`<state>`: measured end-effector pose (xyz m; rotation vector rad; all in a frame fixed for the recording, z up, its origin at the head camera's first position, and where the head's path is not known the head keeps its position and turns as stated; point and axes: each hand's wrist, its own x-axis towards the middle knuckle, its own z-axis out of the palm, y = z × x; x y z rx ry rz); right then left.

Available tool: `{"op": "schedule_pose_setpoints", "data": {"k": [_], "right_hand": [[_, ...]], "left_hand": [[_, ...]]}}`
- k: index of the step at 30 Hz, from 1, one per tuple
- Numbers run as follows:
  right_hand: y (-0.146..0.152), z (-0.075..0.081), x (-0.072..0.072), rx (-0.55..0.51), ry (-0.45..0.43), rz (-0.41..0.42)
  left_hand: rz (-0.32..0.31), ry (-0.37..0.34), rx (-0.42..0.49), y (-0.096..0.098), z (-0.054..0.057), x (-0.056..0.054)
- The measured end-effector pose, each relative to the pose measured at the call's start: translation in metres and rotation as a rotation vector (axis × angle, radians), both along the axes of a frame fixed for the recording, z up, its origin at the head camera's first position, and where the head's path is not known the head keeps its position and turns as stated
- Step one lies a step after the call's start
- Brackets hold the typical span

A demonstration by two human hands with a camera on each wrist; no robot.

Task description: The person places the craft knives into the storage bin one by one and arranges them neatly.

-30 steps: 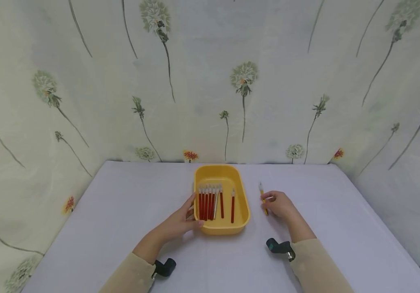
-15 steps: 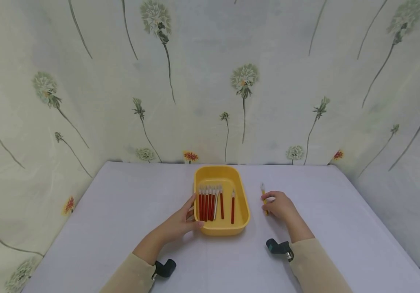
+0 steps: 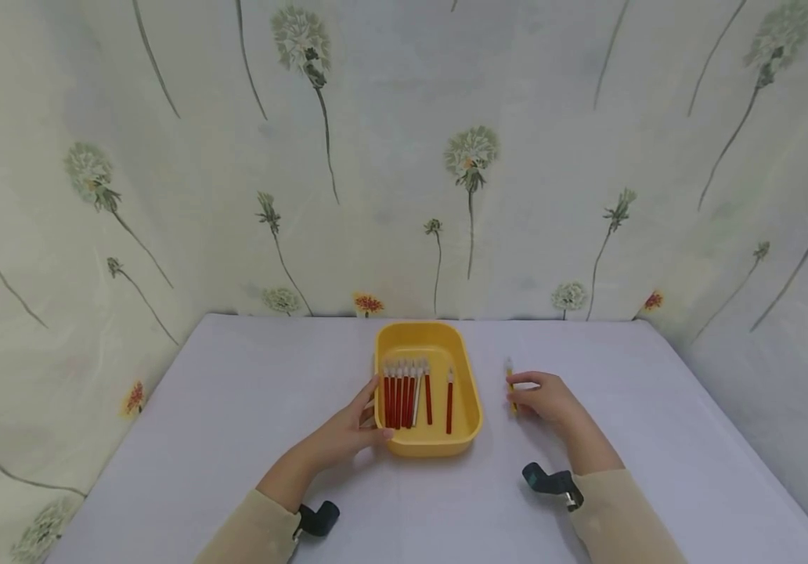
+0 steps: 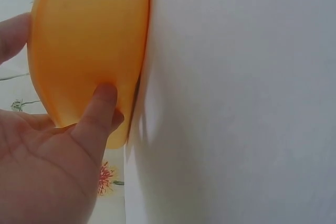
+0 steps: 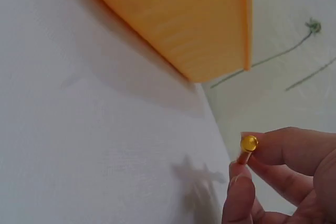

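Observation:
The yellow tray (image 3: 439,448) sits near the middle of the table, with slim red-handled brushes (image 3: 399,401) lying side by side in it. Among them is one white-handled brush (image 3: 416,403); a red one (image 3: 449,407) lies apart on the right. My left hand (image 3: 337,431) grips the tray's left side, thumb over the near-left rim and fingers along the outer wall (image 4: 89,40). Right of the tray, my right hand (image 3: 545,398) pinches a yellow brush (image 3: 510,388) between thumb and fingers, its pale tip pointing away. The right wrist view shows its round golden butt end (image 5: 249,143).
A white cloth (image 3: 291,345) covers the table. Behind it hangs a curtain (image 3: 376,157) printed with dandelions, meeting the table's back edge. Small black camera mounts (image 3: 548,479) are strapped at both wrists.
My right hand has shifted slightly right with the yellow brush, which now points more straight away from me. The left hand stays on the tray; the head view has tilted up a little.

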<state>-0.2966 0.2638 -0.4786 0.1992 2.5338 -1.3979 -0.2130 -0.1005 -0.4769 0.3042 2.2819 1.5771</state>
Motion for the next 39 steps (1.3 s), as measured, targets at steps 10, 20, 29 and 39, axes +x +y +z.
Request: {"op": "schedule_pose_setpoints", "data": {"k": [10,20,29,39], "right_hand": [[-0.011,0.025,0.012,-0.191,-0.026,0.000],[-0.031,0.050,0.027,-0.318,0.002,0.032],[-0.055,0.060,0.034,-0.353,0.013,0.068],[-0.084,0.059,0.032,-0.362,-0.003,0.104]], "left_hand": [[-0.016,0.009,0.007,-0.001,0.000,-0.001],[-0.009,0.003,-0.012,0.000,0.001,-0.001],[-0.004,0.002,-0.023,0.000,0.003,0.001],[-0.003,-0.004,-0.024,0.001,0.002,0.002]]}}
